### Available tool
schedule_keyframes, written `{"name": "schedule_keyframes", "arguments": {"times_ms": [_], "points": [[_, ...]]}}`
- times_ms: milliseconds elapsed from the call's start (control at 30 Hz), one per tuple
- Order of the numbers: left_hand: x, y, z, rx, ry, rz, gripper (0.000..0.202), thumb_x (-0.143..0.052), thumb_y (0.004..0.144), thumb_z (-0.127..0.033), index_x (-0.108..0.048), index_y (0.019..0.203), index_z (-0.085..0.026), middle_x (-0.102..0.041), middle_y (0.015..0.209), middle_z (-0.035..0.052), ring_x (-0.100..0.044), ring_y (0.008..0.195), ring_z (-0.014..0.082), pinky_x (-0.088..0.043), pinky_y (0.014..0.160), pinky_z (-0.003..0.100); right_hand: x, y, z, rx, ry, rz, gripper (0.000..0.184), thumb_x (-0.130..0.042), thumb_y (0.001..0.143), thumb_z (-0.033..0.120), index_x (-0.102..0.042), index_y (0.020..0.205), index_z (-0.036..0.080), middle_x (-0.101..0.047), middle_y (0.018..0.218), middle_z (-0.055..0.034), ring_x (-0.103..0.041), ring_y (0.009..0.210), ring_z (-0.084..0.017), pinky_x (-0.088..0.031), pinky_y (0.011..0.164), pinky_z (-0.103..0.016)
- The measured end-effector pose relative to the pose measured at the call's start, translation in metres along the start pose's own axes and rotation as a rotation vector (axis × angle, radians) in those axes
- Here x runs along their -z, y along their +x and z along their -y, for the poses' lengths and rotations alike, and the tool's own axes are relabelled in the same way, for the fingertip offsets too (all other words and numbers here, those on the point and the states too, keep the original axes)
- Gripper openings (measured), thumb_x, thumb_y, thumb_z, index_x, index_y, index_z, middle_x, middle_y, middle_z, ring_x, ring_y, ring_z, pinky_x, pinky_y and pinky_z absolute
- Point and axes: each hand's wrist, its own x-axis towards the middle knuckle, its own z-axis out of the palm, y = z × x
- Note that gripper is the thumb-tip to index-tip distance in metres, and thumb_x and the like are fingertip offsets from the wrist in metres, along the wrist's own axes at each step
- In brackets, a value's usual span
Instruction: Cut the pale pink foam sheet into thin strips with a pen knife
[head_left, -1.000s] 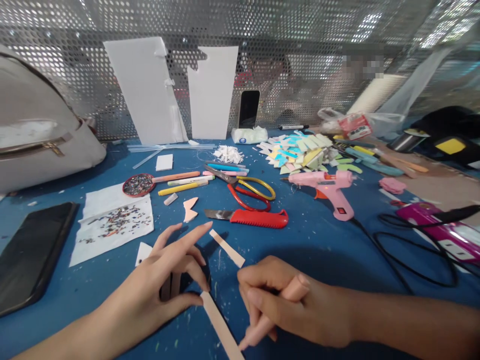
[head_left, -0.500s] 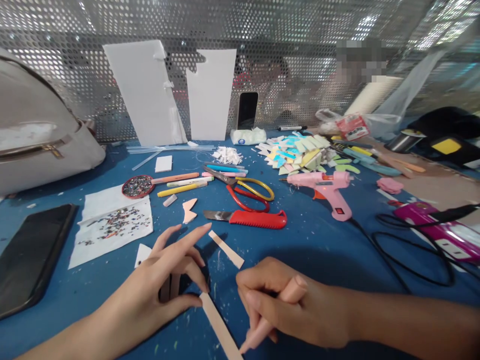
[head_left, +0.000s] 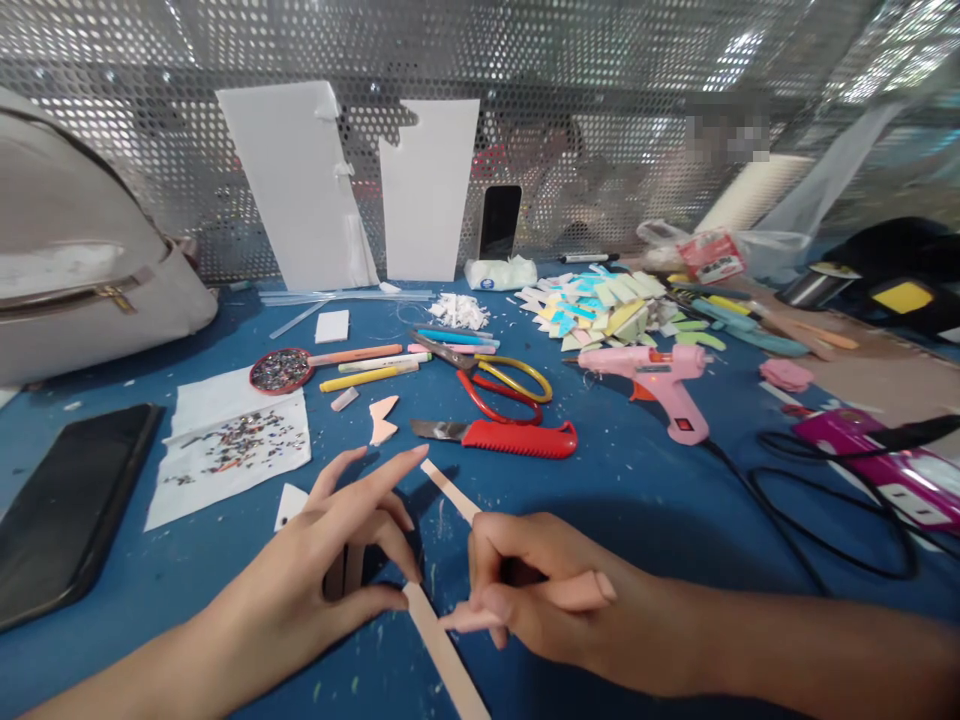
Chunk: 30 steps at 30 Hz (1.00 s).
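Observation:
Between thumb and fingertip, my left hand (head_left: 360, 560) pinches the upper end of a narrow peach strip (head_left: 448, 655) lying on the blue table. My right hand (head_left: 544, 595) is closed around a peach marker (head_left: 577, 592), whose tip meets the strip's right edge a little below my left fingertips. A second peach strip (head_left: 448, 488) lies just beyond, its lower end hidden by my right hand. Past my left fingers is a notched peach piece (head_left: 383, 419). A white piece (head_left: 289, 506) is partly covered by my left hand.
A red utility knife (head_left: 517, 438), scissors (head_left: 487, 380) and several markers (head_left: 367, 376) lie ahead. To the right are a pink glue gun (head_left: 652, 375) and a corded power strip (head_left: 862, 450). A phone (head_left: 75, 510) and a sheet with small beads (head_left: 232, 440) lie left.
My right hand has slid the marker tip up along the strip, towards my left fingertips, and now covers the end of the second strip. My left hand keeps its pinch.

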Motion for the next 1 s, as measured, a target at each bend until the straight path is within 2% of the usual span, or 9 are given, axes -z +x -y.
{"name": "schedule_keyframes", "arguments": {"times_ms": [233, 367, 533, 667, 800, 933, 1000], "points": [[0.0003, 0.0002, 0.0009, 0.016, 0.001, -0.003, 0.084, -0.065, 0.099, -0.013, -0.015, 0.163, -0.035, -0.074, 0.095, -0.0139, -0.063, 0.108, 0.0108, 0.003, 0.126, 0.031, 0.0004, 0.0003, -0.0014, -0.036, 0.111, 0.054, 0.037, -0.056, 0.098, 0.051, -0.053, 0.084, 0.017, -0.058, 0.072, -0.0001, -0.056, 0.066, -0.014, -0.041, 0.061, -0.024], [0.0003, 0.0002, 0.0004, 0.003, -0.007, 0.000, 0.082, -0.066, 0.100, -0.018, -0.015, 0.163, -0.035, -0.073, 0.095, -0.0131, -0.064, 0.106, 0.0112, 0.003, 0.126, 0.031, -0.0001, -0.0005, -0.0009, -0.017, 0.075, -0.002, 0.031, -0.064, 0.095, 0.047, -0.057, 0.091, 0.017, -0.061, 0.078, -0.0004, -0.056, 0.070, -0.014, -0.041, 0.063, -0.023], [0.0004, -0.0002, 0.0006, 0.009, -0.003, 0.007, 0.080, -0.064, 0.102, -0.021, -0.015, 0.163, -0.036, -0.074, 0.095, -0.0115, -0.064, 0.107, 0.0130, 0.002, 0.127, 0.035, 0.0000, 0.0001, 0.0008, -0.079, 0.172, 0.107, 0.046, -0.065, 0.092, 0.060, -0.054, 0.080, 0.017, -0.060, 0.069, -0.0001, -0.055, 0.063, -0.013, -0.040, 0.058, -0.022], [0.0001, -0.0006, 0.0010, 0.000, -0.009, 0.001, 0.081, -0.065, 0.101, -0.021, -0.015, 0.163, -0.036, -0.074, 0.093, -0.0119, -0.065, 0.106, 0.0130, 0.003, 0.127, 0.035, 0.0011, -0.0006, 0.0008, -0.040, 0.097, 0.020, 0.040, -0.070, 0.091, 0.055, -0.059, 0.092, 0.016, -0.060, 0.075, 0.0004, -0.053, 0.067, -0.013, -0.039, 0.060, -0.021], [-0.0001, -0.0002, 0.0004, 0.011, -0.008, 0.000, 0.081, -0.065, 0.101, -0.017, -0.016, 0.163, -0.037, -0.074, 0.095, -0.0128, -0.063, 0.107, 0.0117, 0.003, 0.126, 0.033, 0.0013, -0.0008, -0.0004, -0.057, 0.168, 0.116, 0.047, -0.066, 0.092, 0.061, -0.057, 0.081, 0.016, -0.060, 0.069, -0.0005, -0.056, 0.063, -0.013, -0.038, 0.057, -0.021], [-0.0008, -0.0008, 0.0006, 0.011, -0.005, -0.002, 0.082, -0.065, 0.100, -0.016, -0.015, 0.162, -0.037, -0.074, 0.094, -0.0135, -0.064, 0.108, 0.0113, 0.003, 0.126, 0.032, 0.0005, -0.0004, -0.0012, -0.030, 0.123, 0.047, 0.044, -0.069, 0.091, 0.058, -0.060, 0.092, 0.016, -0.064, 0.080, -0.0019, -0.056, 0.070, -0.014, -0.041, 0.061, -0.021], [-0.0010, -0.0014, 0.0011, 0.017, -0.007, 0.000, 0.081, -0.065, 0.100, -0.018, -0.016, 0.162, -0.037, -0.074, 0.094, -0.0127, -0.064, 0.107, 0.0124, 0.003, 0.127, 0.034, -0.0001, -0.0003, -0.0021, -0.039, 0.124, 0.071, 0.047, -0.067, 0.091, 0.062, -0.059, 0.088, 0.016, -0.063, 0.077, -0.0015, -0.056, 0.068, -0.013, -0.039, 0.058, -0.021]]}}
